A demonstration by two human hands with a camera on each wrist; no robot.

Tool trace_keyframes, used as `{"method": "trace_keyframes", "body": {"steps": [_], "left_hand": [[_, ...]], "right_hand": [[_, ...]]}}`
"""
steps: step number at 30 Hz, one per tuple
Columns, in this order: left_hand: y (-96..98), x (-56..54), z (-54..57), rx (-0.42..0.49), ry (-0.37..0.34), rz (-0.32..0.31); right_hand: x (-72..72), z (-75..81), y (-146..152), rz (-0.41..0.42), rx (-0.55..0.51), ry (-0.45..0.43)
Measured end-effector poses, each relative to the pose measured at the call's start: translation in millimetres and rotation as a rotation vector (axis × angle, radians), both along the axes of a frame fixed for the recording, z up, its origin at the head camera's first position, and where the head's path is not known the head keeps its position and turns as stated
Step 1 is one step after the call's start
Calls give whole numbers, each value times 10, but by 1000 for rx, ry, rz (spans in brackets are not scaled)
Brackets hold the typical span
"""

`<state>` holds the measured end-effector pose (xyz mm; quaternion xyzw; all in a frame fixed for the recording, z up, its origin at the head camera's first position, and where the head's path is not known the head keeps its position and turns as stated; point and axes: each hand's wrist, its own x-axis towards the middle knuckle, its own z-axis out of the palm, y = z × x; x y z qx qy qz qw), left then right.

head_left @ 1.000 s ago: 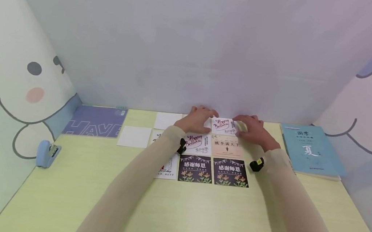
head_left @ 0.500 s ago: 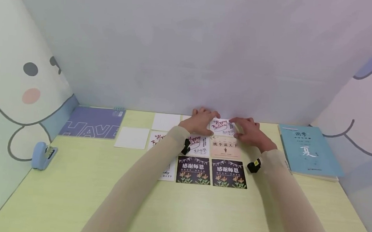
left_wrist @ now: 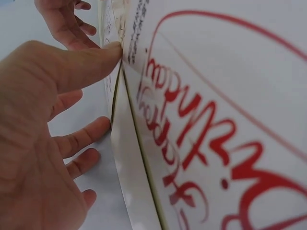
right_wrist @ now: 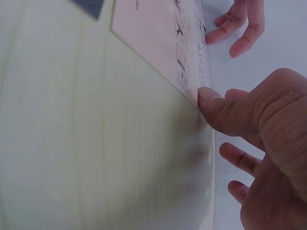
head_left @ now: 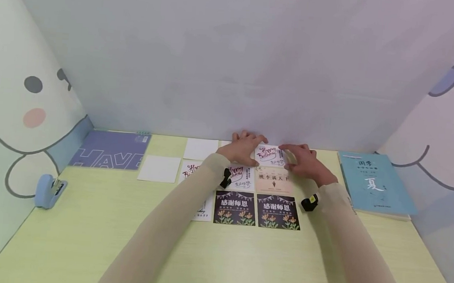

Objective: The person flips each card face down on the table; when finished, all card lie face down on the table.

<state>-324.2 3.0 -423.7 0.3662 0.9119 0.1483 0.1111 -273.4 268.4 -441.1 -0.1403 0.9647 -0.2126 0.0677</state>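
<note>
A white "Happy Birthday" card [head_left: 267, 155] lies in the back row, close to the rear wall. My left hand [head_left: 239, 151] is at its left side, thumb and forefinger spread, with fingertips right at the edge. At the opposite edge, my right hand [head_left: 306, 162] has its forefinger by the far corner and its thumb by the near one. The left wrist view shows the left thumb [left_wrist: 91, 67] at card edges. In the right wrist view, the right thumb [right_wrist: 223, 108] touches a corner where a pink card [right_wrist: 153, 43] meets the white one.
Two dark flowered cards [head_left: 235, 208] form the front row, with another birthday card [head_left: 244, 177] behind. Blank white cards [head_left: 159, 168] lie left. A purple folder-like sheet [head_left: 112, 149], a blue hole punch [head_left: 48, 191] and a blue book [head_left: 376, 182] lie around them. Walls border the table.
The head view has shifted slightly, so the things on the table sit a little further left in it. Both hands stay at the same card, with only small finger movements.
</note>
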Motion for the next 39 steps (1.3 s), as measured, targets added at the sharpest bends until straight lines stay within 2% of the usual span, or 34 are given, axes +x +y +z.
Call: {"method": "trace_keyframes", "body": {"steps": [9, 16, 25, 39], "left_hand": [[22, -30, -3, -4, -18, -13], [38, -48, -1, -20, -27, -20], [42, -50, -45, -28, -5, 1], [56, -35, -42, -32, -20, -8]], "right_hand": [[16, 11, 9, 7, -14, 2], [17, 14, 15, 3, 18, 14], [-3, -19, 29, -30, 2, -23], [9, 16, 11, -14, -18, -16]]}}
